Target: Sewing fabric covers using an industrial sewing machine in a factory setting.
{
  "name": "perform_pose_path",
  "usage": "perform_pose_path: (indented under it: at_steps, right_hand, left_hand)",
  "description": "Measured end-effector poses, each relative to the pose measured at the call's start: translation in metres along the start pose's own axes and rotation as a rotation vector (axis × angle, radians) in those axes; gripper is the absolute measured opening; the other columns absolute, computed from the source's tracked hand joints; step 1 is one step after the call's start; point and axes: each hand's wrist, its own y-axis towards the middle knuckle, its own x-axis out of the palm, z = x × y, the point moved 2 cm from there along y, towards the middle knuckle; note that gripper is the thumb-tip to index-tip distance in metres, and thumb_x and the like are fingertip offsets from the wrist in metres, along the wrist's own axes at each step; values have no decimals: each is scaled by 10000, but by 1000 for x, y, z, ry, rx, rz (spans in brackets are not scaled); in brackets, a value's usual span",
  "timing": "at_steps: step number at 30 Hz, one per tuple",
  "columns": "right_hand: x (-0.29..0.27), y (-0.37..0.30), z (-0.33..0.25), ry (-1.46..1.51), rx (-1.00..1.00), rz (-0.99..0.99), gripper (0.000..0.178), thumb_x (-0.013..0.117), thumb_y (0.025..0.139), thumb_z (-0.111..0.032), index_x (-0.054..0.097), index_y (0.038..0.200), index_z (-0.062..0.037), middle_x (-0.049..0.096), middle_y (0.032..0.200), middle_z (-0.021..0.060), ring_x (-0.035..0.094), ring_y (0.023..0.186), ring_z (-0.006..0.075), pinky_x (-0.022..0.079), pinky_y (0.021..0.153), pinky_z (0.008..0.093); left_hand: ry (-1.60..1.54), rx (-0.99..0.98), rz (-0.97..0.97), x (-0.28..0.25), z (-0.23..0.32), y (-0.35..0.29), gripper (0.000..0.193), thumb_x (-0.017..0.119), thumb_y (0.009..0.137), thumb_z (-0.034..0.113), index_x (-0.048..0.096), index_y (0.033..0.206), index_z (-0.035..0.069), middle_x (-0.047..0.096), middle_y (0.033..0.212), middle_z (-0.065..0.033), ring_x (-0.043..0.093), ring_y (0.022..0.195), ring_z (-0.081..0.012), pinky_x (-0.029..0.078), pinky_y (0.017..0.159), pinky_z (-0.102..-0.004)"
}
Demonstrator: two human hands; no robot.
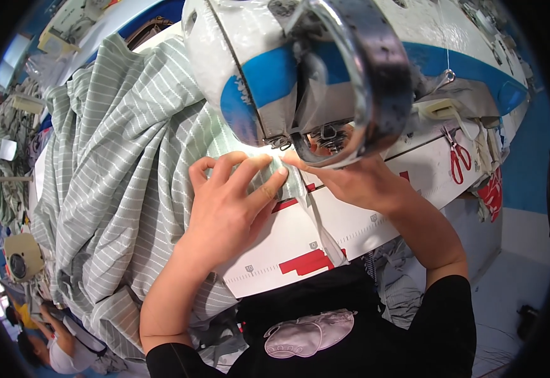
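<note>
Light grey-green cloth with white stripes [130,145] lies in deep folds across the left of a sewing machine [313,75] and runs under its needle area. My left hand [228,198] rests on the cloth with fingers spread, thumb and index tips close to the needle. On the other side my right hand [357,183] reaches in, one finger stretched toward the same spot; the machine head hides part of its fingers. Both hands are open. A narrow pale cloth strip [320,227] trails from the work toward me. The needle itself is hard to make out.
The white table edge [376,236] carries ruler marks and red tape [306,263]. Red-handled scissors [458,160] lie to the right. More cloth [401,290] hangs below the table. Another person [61,346] is at the lower left, near a beige machine part [23,257].
</note>
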Motion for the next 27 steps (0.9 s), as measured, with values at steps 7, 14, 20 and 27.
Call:
perform_pose_path:
  at_steps: [7, 14, 20, 27]
  right_hand:
    - [-2, -3, 3, 44, -32, 34, 375, 761, 751, -40, 788, 1092, -193, 519, 1047, 55, 578, 923, 223, 495, 849, 383]
    - [0, -5, 3, 150, 14, 25, 366, 759, 761, -41, 789, 1092, -195, 527, 1065, 55, 580, 916, 225, 490, 839, 373]
    - [-1, -4, 3, 163, 64, -20, 275, 762, 778, -54, 799, 1022, -175, 535, 1066, 60, 586, 922, 229, 493, 830, 368]
    - [14, -8, 14, 505, 210, -6, 141, 748, 805, -60, 747, 934, -117, 548, 1026, 55, 603, 838, 231, 495, 808, 386]
  left_hand:
    - [22, 25, 16, 1, -1, 0, 473, 774, 741, 135, 705, 1209, 158, 611, 1219, -16, 550, 1110, -243, 343, 930, -493]
    - [19, 32, 6, 0, -1, 1, 488, 777, 724, 125, 706, 1206, 159, 610, 1212, -9, 550, 1115, -242, 340, 927, -496]
    - [35, 35, 41, 5, -6, 2, 496, 781, 716, 123, 704, 1205, 154, 611, 1212, -7, 551, 1120, -241, 340, 927, -496]
    - [14, -6, 49, 5, -4, 6, 473, 786, 732, 134, 701, 1197, 141, 618, 1194, -6, 558, 1115, -232, 337, 935, -483]
